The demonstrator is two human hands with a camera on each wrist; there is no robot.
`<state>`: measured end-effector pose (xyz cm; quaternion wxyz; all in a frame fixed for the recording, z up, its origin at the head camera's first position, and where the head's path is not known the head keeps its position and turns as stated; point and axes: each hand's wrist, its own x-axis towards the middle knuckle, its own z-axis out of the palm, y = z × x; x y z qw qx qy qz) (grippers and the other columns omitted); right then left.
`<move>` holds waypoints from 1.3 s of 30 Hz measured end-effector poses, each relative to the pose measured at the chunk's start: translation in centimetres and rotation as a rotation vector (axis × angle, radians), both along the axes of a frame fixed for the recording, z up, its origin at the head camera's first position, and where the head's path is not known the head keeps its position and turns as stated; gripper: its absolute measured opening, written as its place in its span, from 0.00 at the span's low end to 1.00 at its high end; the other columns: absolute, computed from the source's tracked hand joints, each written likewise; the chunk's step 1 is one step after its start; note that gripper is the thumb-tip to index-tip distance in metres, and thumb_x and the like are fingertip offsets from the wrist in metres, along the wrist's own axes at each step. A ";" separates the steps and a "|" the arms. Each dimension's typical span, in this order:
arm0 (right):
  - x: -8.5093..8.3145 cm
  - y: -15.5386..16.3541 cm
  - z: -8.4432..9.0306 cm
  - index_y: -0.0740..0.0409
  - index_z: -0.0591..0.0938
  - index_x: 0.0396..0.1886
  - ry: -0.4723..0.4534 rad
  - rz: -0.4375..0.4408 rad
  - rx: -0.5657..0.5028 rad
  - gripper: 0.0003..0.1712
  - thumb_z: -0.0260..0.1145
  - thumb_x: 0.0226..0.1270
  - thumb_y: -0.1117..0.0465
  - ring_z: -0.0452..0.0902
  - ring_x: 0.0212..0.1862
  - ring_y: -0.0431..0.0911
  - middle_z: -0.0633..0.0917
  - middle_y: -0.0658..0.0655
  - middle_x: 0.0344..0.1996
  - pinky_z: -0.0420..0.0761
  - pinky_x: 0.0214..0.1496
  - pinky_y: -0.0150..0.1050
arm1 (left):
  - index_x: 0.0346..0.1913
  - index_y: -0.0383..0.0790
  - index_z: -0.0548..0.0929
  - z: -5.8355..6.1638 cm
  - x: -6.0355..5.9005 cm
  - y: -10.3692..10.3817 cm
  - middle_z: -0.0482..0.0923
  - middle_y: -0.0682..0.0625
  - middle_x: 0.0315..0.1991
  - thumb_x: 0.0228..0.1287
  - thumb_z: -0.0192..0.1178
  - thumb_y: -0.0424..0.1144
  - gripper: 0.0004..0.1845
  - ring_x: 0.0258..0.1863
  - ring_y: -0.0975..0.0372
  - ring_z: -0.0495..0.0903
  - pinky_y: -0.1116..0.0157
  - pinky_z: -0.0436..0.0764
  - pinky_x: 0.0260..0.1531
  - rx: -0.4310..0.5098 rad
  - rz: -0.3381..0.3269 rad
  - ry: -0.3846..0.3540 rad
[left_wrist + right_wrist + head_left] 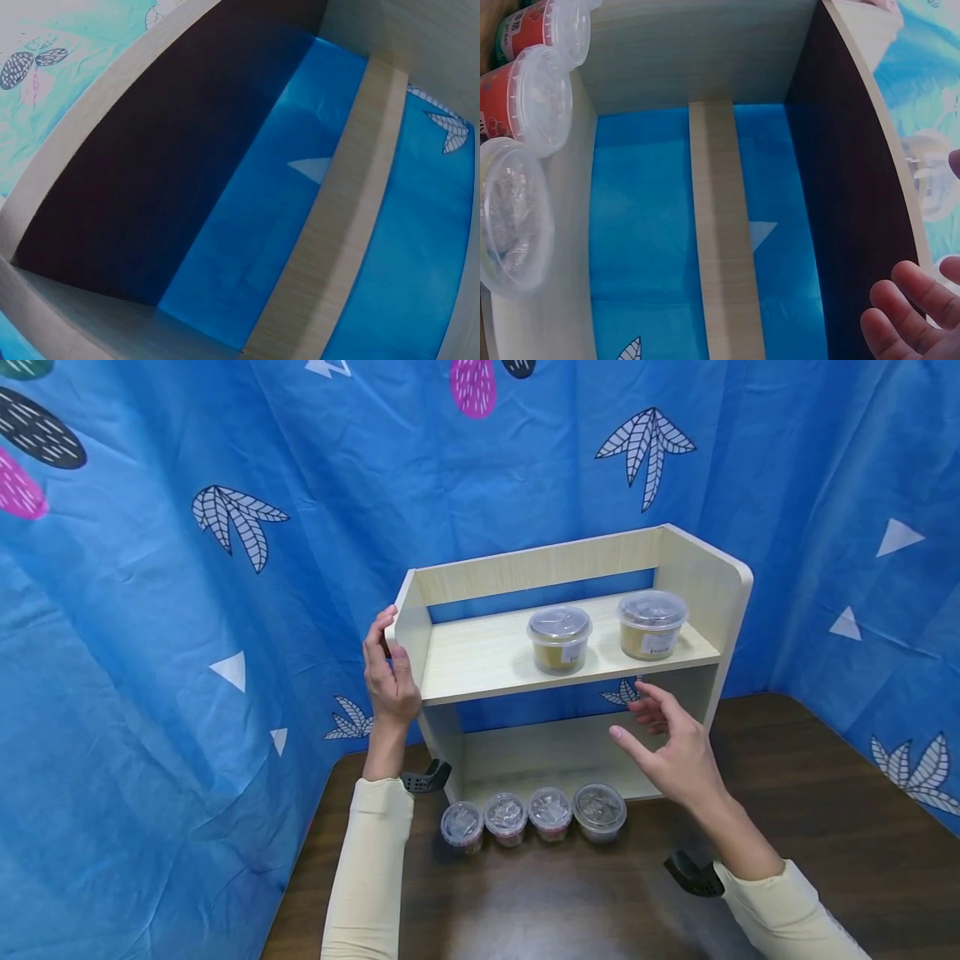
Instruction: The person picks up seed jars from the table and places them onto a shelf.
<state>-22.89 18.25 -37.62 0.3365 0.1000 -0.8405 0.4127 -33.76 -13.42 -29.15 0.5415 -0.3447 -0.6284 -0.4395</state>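
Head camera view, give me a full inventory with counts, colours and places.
Shelf: 1, pale wood, on the table
Yellow tubs: 2, yellow with clear lids, shelf's upper board, toward the right
Small tubs: 3, clear lids, on the table before the shelf
Wider tub: 1, greyish clear lid, right end of that row
Table: 1, dark brown, underneath
Curtain: at least 1, patterned blue, behind and at the sides
Wrist cameras: 2, black, one by each wrist
Sleeves: 2, cream, on the forearms
Left hand: 1, bare, on the shelf's left side
Right hand: 1, bare, before the shelf's right half
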 end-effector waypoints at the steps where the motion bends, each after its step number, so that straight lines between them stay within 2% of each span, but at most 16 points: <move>1: 0.0 0.0 -0.1 0.61 0.71 0.67 -0.005 -0.002 0.000 0.36 0.73 0.60 0.62 0.80 0.46 0.57 0.83 0.63 0.46 0.72 0.45 0.29 | 0.56 0.16 0.64 0.0 0.0 0.0 0.68 0.25 0.58 0.58 0.43 0.16 0.21 0.56 0.37 0.72 0.54 0.76 0.57 -0.001 -0.001 0.001; 8: 0.1 0.0 -1.0 0.60 0.70 0.68 -0.034 -0.006 -0.017 0.36 0.73 0.61 0.61 0.80 0.46 0.56 0.82 0.63 0.47 0.72 0.46 0.29 | 0.56 0.16 0.64 0.0 -0.2 0.0 0.68 0.25 0.58 0.58 0.42 0.16 0.21 0.55 0.37 0.72 0.53 0.76 0.56 0.003 0.001 0.006; 21: 0.2 0.0 -1.8 0.63 0.71 0.67 -0.004 0.010 -0.031 0.36 0.73 0.60 0.63 0.80 0.45 0.57 0.83 0.64 0.46 0.71 0.45 0.24 | 0.56 0.16 0.64 0.1 -0.1 0.1 0.68 0.25 0.58 0.58 0.42 0.17 0.21 0.56 0.37 0.72 0.52 0.76 0.57 0.004 0.003 0.005; 39: 0.6 0.0 -3.8 0.63 0.70 0.66 -0.042 0.002 -0.051 0.36 0.73 0.60 0.63 0.80 0.45 0.56 0.83 0.63 0.46 0.70 0.45 0.21 | 0.56 0.16 0.64 0.0 -0.2 0.0 0.68 0.25 0.58 0.58 0.42 0.17 0.21 0.55 0.37 0.72 0.51 0.77 0.56 0.004 0.002 0.010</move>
